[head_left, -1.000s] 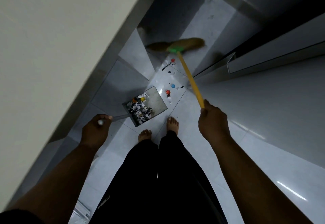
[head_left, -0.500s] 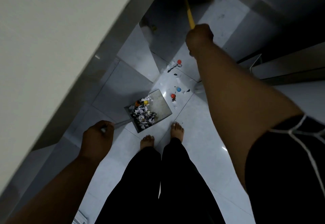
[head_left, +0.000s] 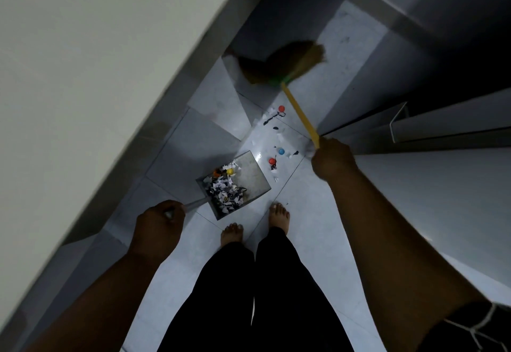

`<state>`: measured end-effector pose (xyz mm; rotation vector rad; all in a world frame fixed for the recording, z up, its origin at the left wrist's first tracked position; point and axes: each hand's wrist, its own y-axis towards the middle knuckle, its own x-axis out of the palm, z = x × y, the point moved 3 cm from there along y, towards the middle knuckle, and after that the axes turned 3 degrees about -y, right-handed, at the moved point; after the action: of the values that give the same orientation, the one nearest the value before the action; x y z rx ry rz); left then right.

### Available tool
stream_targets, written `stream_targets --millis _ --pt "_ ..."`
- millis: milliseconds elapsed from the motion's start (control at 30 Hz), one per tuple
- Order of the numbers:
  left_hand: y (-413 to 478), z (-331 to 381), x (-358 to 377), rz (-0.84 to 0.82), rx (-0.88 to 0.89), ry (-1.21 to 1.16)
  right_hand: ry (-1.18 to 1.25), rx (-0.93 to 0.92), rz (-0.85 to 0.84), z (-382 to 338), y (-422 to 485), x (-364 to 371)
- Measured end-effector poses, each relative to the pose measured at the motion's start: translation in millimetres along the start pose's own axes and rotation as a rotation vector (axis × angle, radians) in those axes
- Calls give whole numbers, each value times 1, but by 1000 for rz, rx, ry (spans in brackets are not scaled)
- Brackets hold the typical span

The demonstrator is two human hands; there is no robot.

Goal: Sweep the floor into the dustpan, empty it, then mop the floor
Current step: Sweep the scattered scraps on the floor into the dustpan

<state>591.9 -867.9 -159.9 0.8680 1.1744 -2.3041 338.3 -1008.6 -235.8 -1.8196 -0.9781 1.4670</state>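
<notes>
Looking down, you see your left hand (head_left: 160, 221) curled round the end of the dustpan handle (head_left: 195, 204), grip closed on it, back of the hand up so the fingertips are hidden. The dustpan (head_left: 254, 170) sits flat on the floor (head_left: 304, 227) just ahead of your bare left foot (head_left: 231, 234); its near half holds a heap of paper scraps (head_left: 224, 192) with a yellow ball (head_left: 229, 171) and something orange that is too small to identify. Your right hand (head_left: 331, 160) is wrapped round the yellow broom handle (head_left: 300, 113), grip tight on it; the handle's top end is covered by the fist. The broom head (head_left: 279, 61) is out ahead near the base of the wall (head_left: 83, 75), motion-blurred, in shadow, so you cannot tell whether the bristles touch the tiles. Loose debris lies between broom head and dustpan: a red ball (head_left: 281, 108), a blue ball (head_left: 281, 151), a second red ball (head_left: 272, 161) just beside the pan's mouth, plus white and black bits. Your right foot (head_left: 279, 214) stands just right of the pan. Black trousers (head_left: 249, 296) cover the legs. A pale metal-edged ledge (head_left: 442, 124) runs off the frame at right; its nature is unclear.
</notes>
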Motion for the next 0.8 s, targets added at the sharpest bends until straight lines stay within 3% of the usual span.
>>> stream_targets --millis 100,233,433,600,667,767,800 --pt "4 5 -1 2 1 7 214 155 269 15 -39 -92" --pt "7 7 -1 -26 -5 -2 274 100 428 10 -88 -90" --pt "3 8 -1 -2 14 34 410 85 601 -15 -34 -119" --pt "-4 5 3 -9 50 20 403 110 538 -46 60 -171" --pt "-6 3 4 -15 47 1 276 87 328 -28 63 -119" --pt "-6 -1 3 -8 68 -2 -218 -20 122 22 47 -11" --pt "-7 -2 3 -2 75 -6 -136 6 113 28 53 25"
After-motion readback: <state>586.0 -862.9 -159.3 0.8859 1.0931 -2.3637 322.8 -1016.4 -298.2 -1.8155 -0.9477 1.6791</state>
